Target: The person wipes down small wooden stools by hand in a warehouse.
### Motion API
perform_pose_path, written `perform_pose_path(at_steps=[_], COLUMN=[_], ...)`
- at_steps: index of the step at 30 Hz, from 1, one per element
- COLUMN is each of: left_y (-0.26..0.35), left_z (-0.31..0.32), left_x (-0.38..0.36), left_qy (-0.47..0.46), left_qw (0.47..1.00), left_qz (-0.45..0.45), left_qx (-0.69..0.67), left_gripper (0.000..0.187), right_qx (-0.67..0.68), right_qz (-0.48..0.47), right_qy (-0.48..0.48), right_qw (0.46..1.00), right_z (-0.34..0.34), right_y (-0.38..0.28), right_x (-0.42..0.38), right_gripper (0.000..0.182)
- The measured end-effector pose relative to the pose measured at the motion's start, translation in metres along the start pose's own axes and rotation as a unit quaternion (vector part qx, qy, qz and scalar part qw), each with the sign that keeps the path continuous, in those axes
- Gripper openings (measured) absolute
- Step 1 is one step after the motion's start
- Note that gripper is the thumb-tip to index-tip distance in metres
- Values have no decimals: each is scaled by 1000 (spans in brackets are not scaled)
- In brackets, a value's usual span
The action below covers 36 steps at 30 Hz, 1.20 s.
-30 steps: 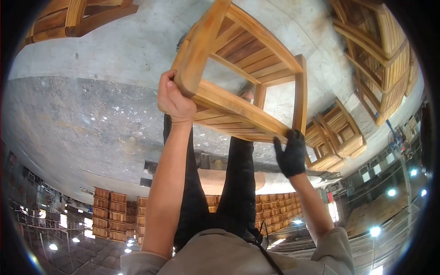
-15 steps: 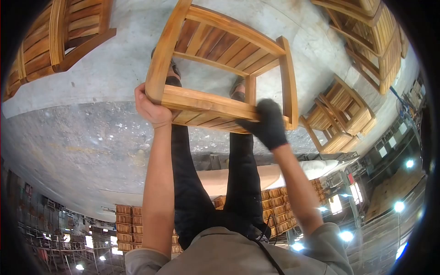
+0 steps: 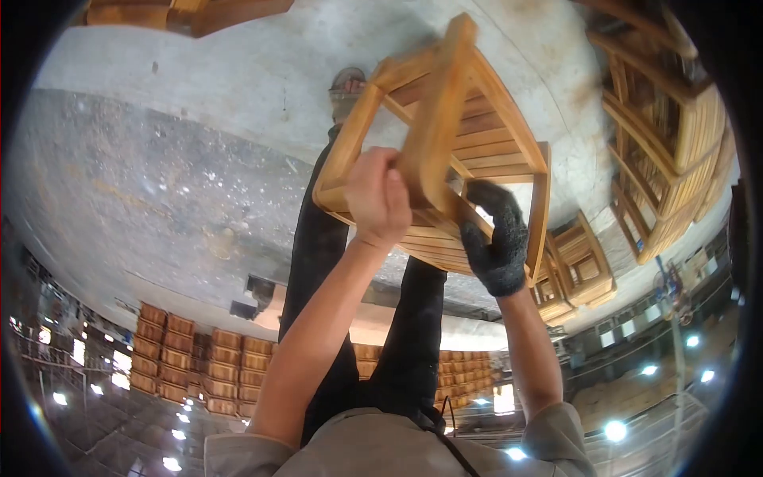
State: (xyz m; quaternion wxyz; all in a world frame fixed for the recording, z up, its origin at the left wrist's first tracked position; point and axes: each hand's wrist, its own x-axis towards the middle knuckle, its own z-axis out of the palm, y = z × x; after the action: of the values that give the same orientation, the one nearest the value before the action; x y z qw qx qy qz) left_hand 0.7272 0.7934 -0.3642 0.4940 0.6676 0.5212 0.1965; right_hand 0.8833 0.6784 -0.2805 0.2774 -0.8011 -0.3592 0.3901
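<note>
A slatted wooden chair (image 3: 439, 119) is tilted in front of my legs, one thick curved member pointing up toward me and slightly blurred. My bare left hand (image 3: 377, 195) has its fingers curled around the chair's frame beside the base of that member. On the other side, my right hand (image 3: 499, 242) wears a black knitted glove. Its thumb and fingers arch around a rail of the same chair, with the fingertips against the wood. Slats of the seat and back show between and beyond my hands. Part of the rail is hidden behind the upright member.
Stacked wooden chairs (image 3: 668, 151) stand at the right, with a smaller group of chairs (image 3: 576, 266) nearer. Another wooden piece (image 3: 191, 14) is at the upper left edge. Rows of stacked wooden items (image 3: 238, 366) appear farther off. The concrete floor (image 3: 175, 183) is paint-speckled.
The chair has turned and shifted to the right, one side member swinging up toward me. My left hand has moved right with it. My gloved hand has moved slightly right and down along the chair.
</note>
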Motion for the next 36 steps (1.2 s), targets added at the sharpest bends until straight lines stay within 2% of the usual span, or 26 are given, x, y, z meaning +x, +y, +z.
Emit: perform_pose_path(at_steps=[1,2,4,5,8,11,14,16,17,19,20,22,23,24,26,27,28,29,30,31,32,34,36], left_y=[3,3,-12,-27,-49,-58,-58,-54,-56,-55,-55,-58,-58,-57,-56,-56,-55,-53,-52,-52,-52,-51,-52], left_z=[-6,-10,-22,-27,-36,-33,-24,-24,-20,-19,-20,-22,-23,-22,-21,-21,-21,-22,-21,-18,-17,-16,-18], left_x=[6,12,20,16,17,20,24,30,31,33,34,32,32,33,34,33,33,33,34,34,33,31,32], left_qy=[-46,-92,-110,-132,-161,-166,-138,-138,-118,-120,-127,-127,-133,-136,-125,-129,-133,-136,-135,-112,-89,-86,-84], left_qw=[999,995,993,990,984,982,986,985,989,988,987,987,986,986,987,988,988,988,988,991,993,993,994], left_qz=[-10,-18,-25,-44,-76,-86,-84,-97,-82,-86,-90,-92,-92,-90,-85,-80,-75,-77,-74,-72,-72,-70,-64], left_qx=[-15,-31,-40,-21,-16,-33,-48,-34,-43,-38,-36,-35,-36,-41,-46,-35,-23,-14,-14,-24,-34,-28,-17], left_gripper=[25,19,13,13,16,17,16,16,21,21,20,20,19,19,20,17,15,15,15,18,22,23,23], right_qx=[-1,-6,22,14,8,-14,-95,-102,-175,-307,-303,-484,-448,-452,-224,-227,-86,59,203,106,8,13,7], right_qz=[-50,-55,-275,-291,-308,-271,-274,-159,-162,-191,-191,-209,-118,-121,-204,-207,-127,-40,47,-76,-196,-252,-263], right_qy=[19,7,-91,-122,-160,-189,-158,-192,-221,-274,-276,-392,-380,-383,-345,-346,-333,-308,-273,-298,-316,-297,-332], right_qw=[999,998,957,949,938,944,944,963,946,891,892,754,801,796,888,886,931,949,939,946,928,921,906], right_z=[6,8,15,21,31,41,48,51,52,52,56,60,62,60,55,54,53,49,46,38,31,30,26], right_y=[-19,-18,-4,8,61,115,179,215,234,272,270,263,261,257,242,228,209,185,160,129,94,35,14], right_x=[31,56,104,121,177,232,296,339,361,400,408,423,418,411,385,365,335,301,272,256,245,222,198], right_gripper=[36,36,26,24,27,34,39,38,36,34,34,31,29,29,29,29,31,34,38,38,37,31,22])
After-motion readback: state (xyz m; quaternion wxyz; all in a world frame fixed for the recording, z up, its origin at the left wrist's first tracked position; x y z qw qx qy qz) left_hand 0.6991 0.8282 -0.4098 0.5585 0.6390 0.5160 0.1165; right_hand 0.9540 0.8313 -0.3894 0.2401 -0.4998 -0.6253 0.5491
